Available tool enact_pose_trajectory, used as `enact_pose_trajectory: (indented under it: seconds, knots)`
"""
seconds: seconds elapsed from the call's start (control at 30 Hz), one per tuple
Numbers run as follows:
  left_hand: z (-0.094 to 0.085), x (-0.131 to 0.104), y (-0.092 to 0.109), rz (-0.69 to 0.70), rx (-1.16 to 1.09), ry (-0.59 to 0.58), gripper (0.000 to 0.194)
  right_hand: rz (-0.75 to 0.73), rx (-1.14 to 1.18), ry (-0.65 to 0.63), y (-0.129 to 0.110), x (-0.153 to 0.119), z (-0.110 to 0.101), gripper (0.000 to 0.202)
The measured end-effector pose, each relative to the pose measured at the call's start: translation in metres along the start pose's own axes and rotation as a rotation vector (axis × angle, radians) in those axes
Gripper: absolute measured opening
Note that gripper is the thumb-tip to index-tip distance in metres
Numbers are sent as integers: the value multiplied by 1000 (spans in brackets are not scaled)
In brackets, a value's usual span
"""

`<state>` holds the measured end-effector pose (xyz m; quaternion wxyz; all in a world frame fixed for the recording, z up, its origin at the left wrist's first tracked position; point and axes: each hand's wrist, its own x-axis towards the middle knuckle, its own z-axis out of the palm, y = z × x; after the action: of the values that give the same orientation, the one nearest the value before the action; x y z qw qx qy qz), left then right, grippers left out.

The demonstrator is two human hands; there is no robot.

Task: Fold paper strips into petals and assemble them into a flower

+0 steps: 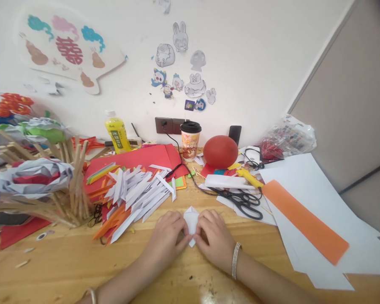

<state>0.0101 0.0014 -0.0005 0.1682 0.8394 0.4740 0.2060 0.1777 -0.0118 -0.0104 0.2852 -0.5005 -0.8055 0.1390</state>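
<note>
A small folded piece of white paper (191, 219) lies on the wooden table between my two hands, with pointed ends at top and bottom. My left hand (169, 232) grips its left edge, thumb and fingers pinched together. On the opposite edge, my right hand (213, 236) pinches the paper in the same way. Both thumbs come close together near the lower part of the paper. Beyond my left hand is a pile of folded white paper strips (142, 188), with folded orange strips (114, 223) beside it. Black-handled scissors (240, 200) rest beyond my right hand.
White sheets (307, 202) and an orange strip (304, 221) cover the right side. Behind stand a paper cup (190, 145), a red balloon (221, 152) and a yellow bottle (118, 133). A yellow glue gun (250, 178) trails a cable. Wooden sticks (77, 177) and paper flowers (31, 175) crowd the left.
</note>
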Motion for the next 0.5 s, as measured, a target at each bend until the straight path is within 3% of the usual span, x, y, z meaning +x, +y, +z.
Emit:
enact_pose_trajectory:
  seconds: [0.27, 0.5]
  knots:
    - [2, 0, -3, -21, -12, 20, 11, 59, -13, -1, 0, -1, 2, 29]
    - [0, 0, -2, -10, 17, 19, 10, 66, 59, -19, 5, 1, -2, 16]
